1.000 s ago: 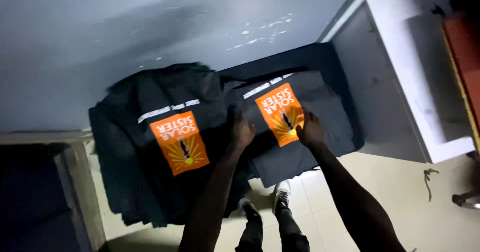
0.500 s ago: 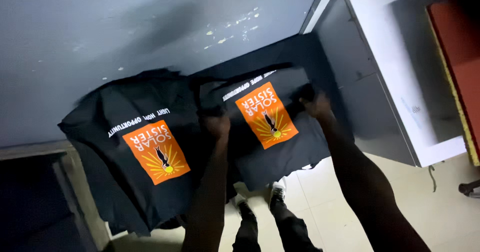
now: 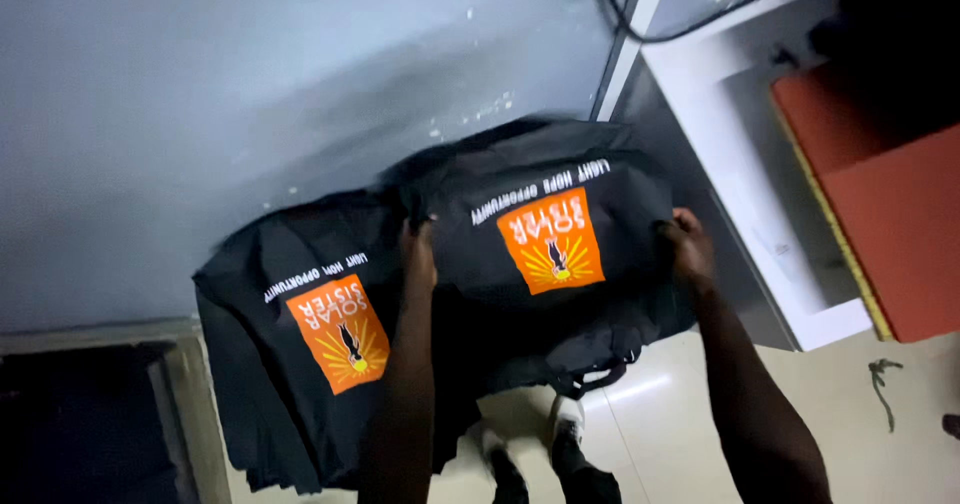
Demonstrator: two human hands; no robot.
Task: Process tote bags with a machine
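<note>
Up at the centre of the view, a black fabric bag is stretched flat between two bare hands — that is the thing being handled right now. The left hand pinches its edge at about nine o'clock from the bag's orange panel, fingers curled closed over the cloth. The right hand clamps the opposite edge at three o'clock, also closed on the fabric. Both forearms come up from six o'clock.

The bag's long axis runs roughly from eight o'clock to two o'clock, tilted slightly up toward the right hand. Its orange square print sits upside down to the camera, with the line of white lettering above it, so the bag's top points away toward twelve o'clock. Dark handles droop from the lower edge at six o'clock.

Down at seven o'clock from the held bag lies a stack of black bags of the same kind — its own orange print faces up, and it overlaps the held bag's left edge. Both rest against a grey surface. Over at three o'clock stands a white frame with a red-orange panel. The pale tiled floor shows at five o'clock, with the person's shoes below the bag.
</note>
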